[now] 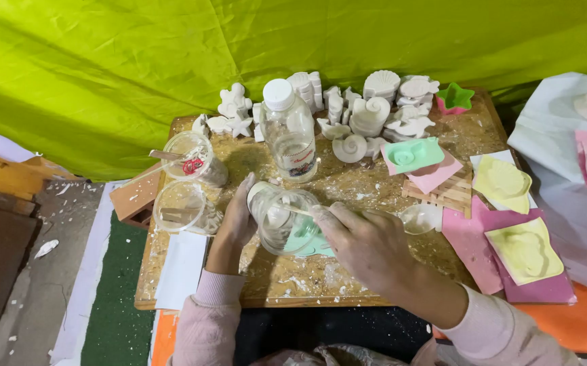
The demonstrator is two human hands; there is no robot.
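**Desk:** Head view, what have the hands got?

**Me:** My left hand (237,220) is wrapped round the side of a clear plastic cup (281,218), tilted over on the chipboard table (348,183). My right hand (365,240) is closed, fingers pinched on a thin wooden stick (292,210) that reaches into the cup's mouth.

**Desk:** Around the grip?

**Me:** Under the cup, a mint-green mould (307,244). Just beyond it stands a clear bottle with a white cap (288,132). Left of my left hand, two empty clear cups (185,186). Past the bottle, white plaster shell casts (368,112). Right of my right hand, pink mats carrying yellow moulds (520,251).
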